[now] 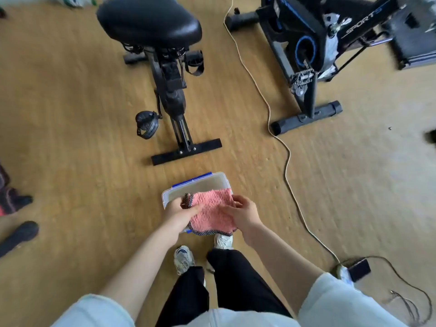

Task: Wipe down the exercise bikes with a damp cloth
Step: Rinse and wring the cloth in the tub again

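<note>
A pink cloth (213, 212) with a dark checked border is spread between both hands above a clear plastic tub (219, 179) with blue clips on the floor. My left hand (180, 212) grips the cloth's left edge, thumb on top. My right hand (245, 212) pinches its right edge. A black exercise bike (169, 90) with a wide saddle stands straight ahead beyond the tub. A second black and blue exercise bike (309, 55) stands at the upper right.
A pale cord (286, 161) runs across the wooden floor between the bikes to a black box (358, 269) at the lower right. My two shoes (184, 258) stand just behind the tub. Another person's dark shoes (22, 232) are at the left edge.
</note>
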